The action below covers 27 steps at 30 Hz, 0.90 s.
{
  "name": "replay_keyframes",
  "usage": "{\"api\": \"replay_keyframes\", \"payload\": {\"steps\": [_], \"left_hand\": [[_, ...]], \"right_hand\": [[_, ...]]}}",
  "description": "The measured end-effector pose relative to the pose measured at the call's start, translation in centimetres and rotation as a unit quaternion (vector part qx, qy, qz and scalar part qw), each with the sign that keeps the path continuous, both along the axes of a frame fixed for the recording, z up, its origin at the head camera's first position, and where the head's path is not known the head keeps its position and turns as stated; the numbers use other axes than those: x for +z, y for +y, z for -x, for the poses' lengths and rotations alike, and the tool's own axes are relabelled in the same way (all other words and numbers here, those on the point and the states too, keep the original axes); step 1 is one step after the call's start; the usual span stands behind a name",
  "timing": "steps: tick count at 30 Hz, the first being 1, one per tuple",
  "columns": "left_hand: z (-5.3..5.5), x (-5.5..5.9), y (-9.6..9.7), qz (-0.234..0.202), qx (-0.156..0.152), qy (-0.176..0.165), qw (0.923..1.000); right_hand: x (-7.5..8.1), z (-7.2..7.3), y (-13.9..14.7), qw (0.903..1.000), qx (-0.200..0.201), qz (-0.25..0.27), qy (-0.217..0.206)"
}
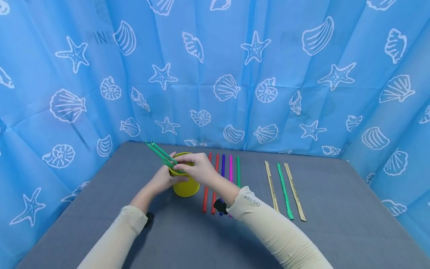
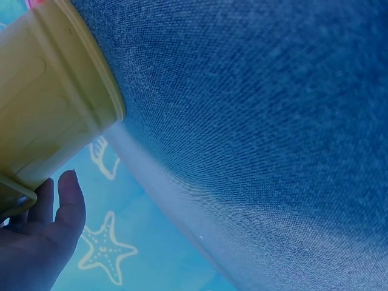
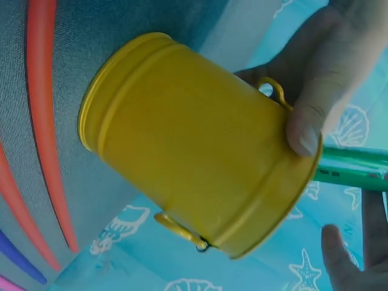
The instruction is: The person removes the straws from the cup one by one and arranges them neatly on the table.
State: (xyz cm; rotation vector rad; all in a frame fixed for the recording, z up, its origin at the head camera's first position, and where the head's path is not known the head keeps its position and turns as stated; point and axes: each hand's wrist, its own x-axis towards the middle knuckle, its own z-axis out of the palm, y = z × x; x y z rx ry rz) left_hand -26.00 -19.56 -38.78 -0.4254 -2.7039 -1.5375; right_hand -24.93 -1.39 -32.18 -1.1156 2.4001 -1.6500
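A small yellow bucket (image 1: 186,186) stands on the left part of the table, with little side loops visible in the right wrist view. My left hand (image 1: 162,180) holds it near the rim, thumb on the outside wall (image 3: 200,139). Two long green-wrapped sticks, possibly straws (image 1: 160,154), slant up and left out of the bucket's mouth. At the rim, my right hand (image 1: 198,168) pinches the green sticks between thumb and fingers. Their lower ends are hidden in the bucket.
Right of the bucket lies a row of thin sticks: red (image 1: 205,200), another red, blue, pink (image 1: 230,166) and green. Farther right are two tan-wrapped sticks (image 1: 270,183) with a green-wrapped one (image 1: 283,188) between them. A blue seashell curtain (image 1: 208,74) hangs behind the grey table (image 1: 336,194).
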Motion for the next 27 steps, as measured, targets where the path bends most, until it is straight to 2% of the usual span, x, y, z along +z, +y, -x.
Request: {"api": "replay_keyframes", "payload": {"steps": [6,14,21,27], "left_hand": [[0.0,0.0,0.2,0.0,-0.018,0.042,0.999],[-0.1,0.0,0.2,0.009,0.001,0.023,0.9997],[-0.1,0.0,0.2,0.013,0.003,0.013,0.9998],[-0.1,0.2,0.1,0.01,-0.001,0.018,0.9998]], "right_hand": [[0.6,0.4,1.3,0.9992,0.013,0.037,0.009],[1.8,1.0,3.5,0.9926,-0.011,0.115,0.039],[3.6,1.2,5.2,0.9753,-0.029,0.196,0.097],[5.6,1.5,7.3,0.953,-0.023,0.267,0.141]]}}
